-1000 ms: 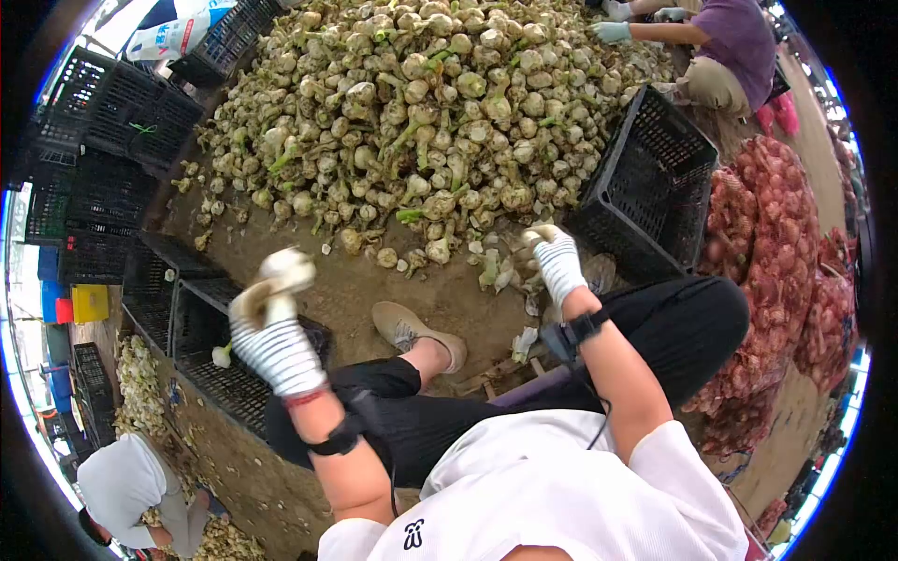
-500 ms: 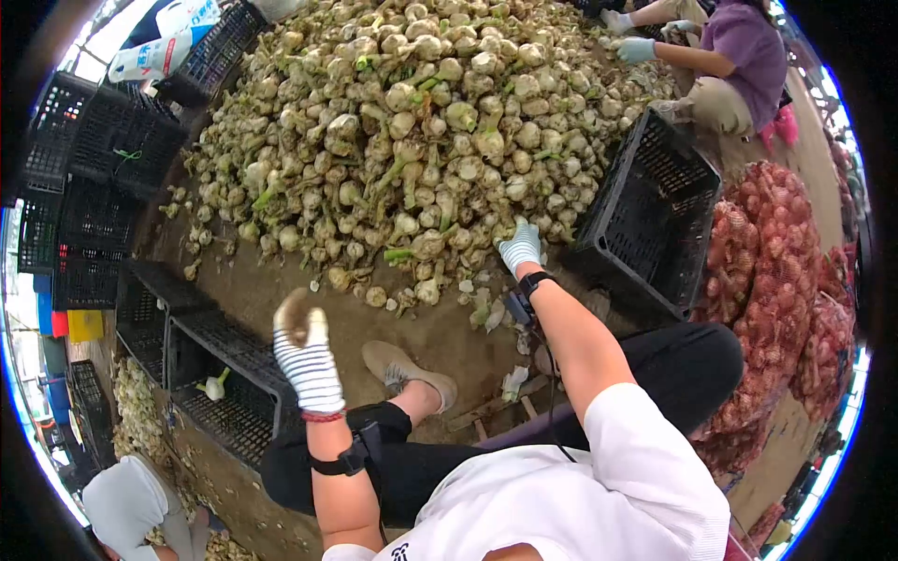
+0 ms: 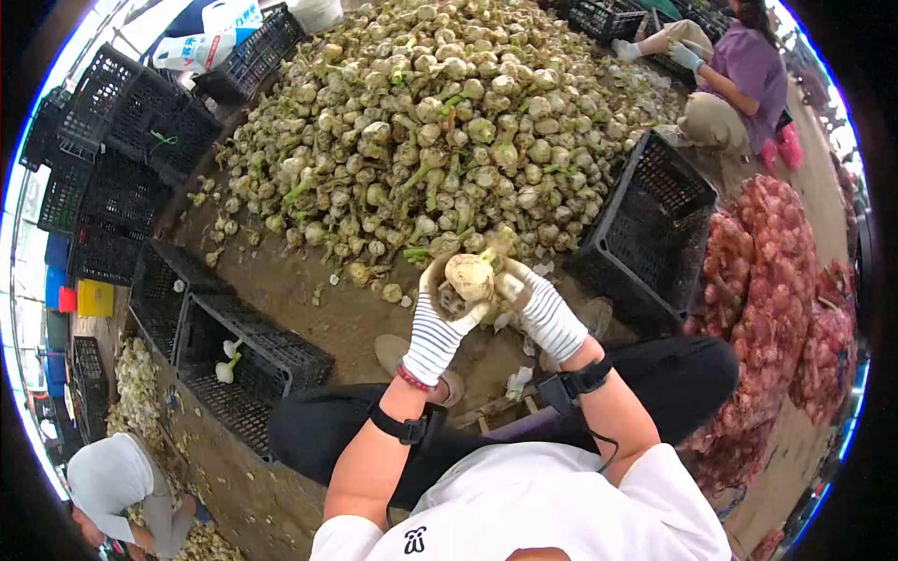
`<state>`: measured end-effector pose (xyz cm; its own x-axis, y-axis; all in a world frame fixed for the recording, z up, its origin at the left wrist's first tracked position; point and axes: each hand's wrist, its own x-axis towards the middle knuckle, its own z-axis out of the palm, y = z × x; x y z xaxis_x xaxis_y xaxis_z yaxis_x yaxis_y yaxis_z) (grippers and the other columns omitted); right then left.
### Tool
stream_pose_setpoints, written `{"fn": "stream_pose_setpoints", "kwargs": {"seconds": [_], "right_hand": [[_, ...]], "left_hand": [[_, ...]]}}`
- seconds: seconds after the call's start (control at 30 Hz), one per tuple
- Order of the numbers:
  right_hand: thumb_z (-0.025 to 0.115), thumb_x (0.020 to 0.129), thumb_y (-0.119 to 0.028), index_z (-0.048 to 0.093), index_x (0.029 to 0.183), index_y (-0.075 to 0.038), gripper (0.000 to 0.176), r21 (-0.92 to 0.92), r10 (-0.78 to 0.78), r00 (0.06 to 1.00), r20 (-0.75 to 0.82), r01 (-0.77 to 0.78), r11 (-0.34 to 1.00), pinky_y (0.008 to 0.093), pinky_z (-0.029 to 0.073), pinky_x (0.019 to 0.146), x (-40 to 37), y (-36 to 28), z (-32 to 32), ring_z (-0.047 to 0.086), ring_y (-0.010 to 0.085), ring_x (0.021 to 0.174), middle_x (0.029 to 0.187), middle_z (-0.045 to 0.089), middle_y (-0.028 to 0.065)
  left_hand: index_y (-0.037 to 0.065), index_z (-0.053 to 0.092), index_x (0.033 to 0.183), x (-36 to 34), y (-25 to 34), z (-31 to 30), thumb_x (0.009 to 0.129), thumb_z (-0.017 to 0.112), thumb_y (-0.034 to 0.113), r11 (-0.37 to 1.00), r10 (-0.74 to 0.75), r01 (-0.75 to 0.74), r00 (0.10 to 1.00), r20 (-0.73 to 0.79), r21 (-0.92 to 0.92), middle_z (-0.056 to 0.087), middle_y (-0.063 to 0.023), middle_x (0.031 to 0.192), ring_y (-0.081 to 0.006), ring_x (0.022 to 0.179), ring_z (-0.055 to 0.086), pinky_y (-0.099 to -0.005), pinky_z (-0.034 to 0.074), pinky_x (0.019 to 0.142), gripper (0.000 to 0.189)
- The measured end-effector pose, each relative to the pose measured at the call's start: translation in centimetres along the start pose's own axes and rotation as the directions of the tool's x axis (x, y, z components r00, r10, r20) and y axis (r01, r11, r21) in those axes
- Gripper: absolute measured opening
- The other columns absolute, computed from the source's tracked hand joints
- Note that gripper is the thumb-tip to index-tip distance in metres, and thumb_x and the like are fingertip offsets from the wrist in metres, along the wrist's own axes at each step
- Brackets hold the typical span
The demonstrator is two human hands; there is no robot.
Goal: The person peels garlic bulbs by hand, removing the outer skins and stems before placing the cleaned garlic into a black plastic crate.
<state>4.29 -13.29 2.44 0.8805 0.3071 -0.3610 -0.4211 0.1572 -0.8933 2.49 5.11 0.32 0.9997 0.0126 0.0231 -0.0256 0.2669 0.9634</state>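
A garlic bulb (image 3: 470, 277) with its stem up to the right is held over the near edge of a big heap of garlic (image 3: 421, 140). My left hand (image 3: 443, 316), in a striped glove with dirty fingertips, cups it from the left and below. From the right, my gloved right hand (image 3: 547, 316) closes in at the stem side of the same bulb. Part of the right fingers is hidden behind the bulb and stem. Both hands are close together in front of my knees.
Black crates stand left (image 3: 253, 341) and right (image 3: 650, 229) of me; garlic bulbs (image 3: 227, 365) lie in the left one. Red net sacks (image 3: 776, 271) are piled at the right. One co-worker (image 3: 744, 79) sits at upper right, another (image 3: 117, 481) bends at lower left.
My left hand has come from the left crates to the middle. My right hand has drawn back from the heap's edge; both now meet at a garlic bulb. The view has shifted.
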Motion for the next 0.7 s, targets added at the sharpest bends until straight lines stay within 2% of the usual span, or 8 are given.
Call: {"fn": "stream_pose_setpoints", "kwargs": {"seconds": [0.03, 0.1, 0.13, 0.27, 0.33, 0.5, 0.57, 0.7], "right_hand": [[0.067, 0.092, -0.032, 0.051, 0.13, -0.001, 0.051, -0.002, -0.012, 1.0, -0.013, 0.012, 1.0, 0.0259, 0.048, 0.082, -0.6, -0.4, 0.1, 0.054, 0.0095, 0.1, 0.116, 0.058, 0.0017], [0.063, 0.095, -0.031, 0.048, 0.134, 0.0, 0.052, 0.373, -0.107, 0.994, 0.039, 0.084, 0.924, 0.0259, 0.048, 0.078, -1.4, -1.2, 0.9, 0.053, 0.0083, 0.094, 0.116, 0.058, 0.0005], [0.061, 0.096, -0.03, 0.048, 0.134, 0.0, 0.05, 0.223, -0.215, 0.977, -0.013, 0.212, 0.951, 0.0254, 0.048, 0.074, -1.6, -0.8, 1.0, 0.052, 0.0079, 0.091, 0.116, 0.058, 0.0001], [0.059, 0.098, -0.029, 0.049, 0.134, -0.002, 0.046, 0.024, -0.2, 0.97, -0.14, 0.206, 0.978, 0.0249, 0.048, 0.074, -2.3, -3.0, 3.3, 0.054, 0.0084, 0.092, 0.115, 0.06, 0.0026], [0.058, 0.099, -0.026, 0.049, 0.134, -0.001, 0.043, 0.202, -0.101, 0.988, -0.118, 0.123, 0.972, 0.0241, 0.049, 0.072, -2.3, -3.7, 3.8, 0.056, 0.0083, 0.089, 0.112, 0.062, 0.0034], [0.058, 0.099, -0.025, 0.052, 0.131, -0.001, 0.04, 0.1, -0.11, 0.982, -0.151, 0.126, 0.987, 0.0198, 0.049, 0.066, -2.7, -3.3, 3.1, 0.057, 0.0049, 0.085, 0.105, 0.064, 0.0007], [0.058, 0.099, -0.023, 0.053, 0.129, 0.0, 0.038, 0.15, -0.077, 0.997, -0.012, 0.078, 0.986, 0.0181, 0.049, 0.061, -3.3, -3.8, 2.5, 0.058, 0.0027, 0.078, 0.1, 0.065, -0.0005], [0.058, 0.098, -0.018, 0.056, 0.127, -0.001, 0.034, 0.139, -0.094, 0.994, -0.048, 0.099, 0.985, 0.0199, 0.051, 0.057, -3.4, -3.9, 2.8, 0.061, 0.0049, 0.074, 0.098, 0.066, -0.0001]], "left_hand": [[0.007, 0.036, 0.14, -0.3, 0.4, 0.4, 0.073, 0.084, 0.015, 1.0, 0.005, -0.005, 1.0, 0.016, -0.005, 0.048, -0.0127, 0.134, -0.0249, 0.124, 0.049, -0.0394, 0.047, 0.101, 0.082], [0.007, 0.032, 0.141, -0.7, 1.1, 0.9, 0.068, 0.087, 0.017, 0.807, 0.336, -0.329, 0.939, 0.077, 0.49, 0.046, -0.0135, 0.133, -0.0256, 0.121, 0.051, -0.0381, 0.048, 0.099, 0.092], [0.008, 0.031, 0.14, -0.8, 0.8, 0.8, 0.064, 0.089, 0.02, 0.761, 0.35, -0.337, 0.933, 0.087, 0.554, 0.044, -0.014, 0.132, -0.0259, 0.119, 0.052, -0.0376, 0.048, 0.099, 0.097], [0.008, 0.033, 0.136, -1.4, 1.6, 1.0, 0.064, 0.089, 0.02, 0.666, 0.428, -0.39, 0.898, 0.103, 0.636, 0.045, -0.014, 0.129, -0.0262, 0.118, 0.052, -0.0377, 0.049, 0.097, 0.092], [0.008, 0.033, 0.136, -1.5, 2.2, 0.7, 0.064, 0.089, 0.019, 0.661, 0.434, -0.403, 0.893, 0.116, 0.633, 0.044, -0.0137, 0.13, -0.0261, 0.118, 0.052, -0.0375, 0.049, 0.097, 0.092], [0.008, 0.032, 0.138, -2.1, 3.2, 0.9, 0.064, 0.089, 0.016, 0.842, 0.332, -0.337, 0.939, 0.088, 0.422, 0.043, -0.0127, 0.132, -0.0255, 0.12, 0.051, -0.0373, 0.049, 0.099, 0.093], [0.009, 0.031, 0.139, -2.2, 3.1, 0.7, 0.064, 0.09, 0.016, 0.88, 0.289, -0.299, 0.954, 0.085, 0.37, 0.043, -0.0119, 0.134, -0.0251, 0.122, 0.05, -0.0381, 0.048, 0.101, 0.095], [0.005, 0.032, 0.138, -2.2, 4.1, 0.9, 0.066, 0.087, 0.007, 0.998, 0.049, -0.051, 0.998, 0.038, 0.043, 0.045, -0.0114, 0.134, -0.0248, 0.121, 0.051, -0.0384, 0.047, 0.102, 0.091]]}}
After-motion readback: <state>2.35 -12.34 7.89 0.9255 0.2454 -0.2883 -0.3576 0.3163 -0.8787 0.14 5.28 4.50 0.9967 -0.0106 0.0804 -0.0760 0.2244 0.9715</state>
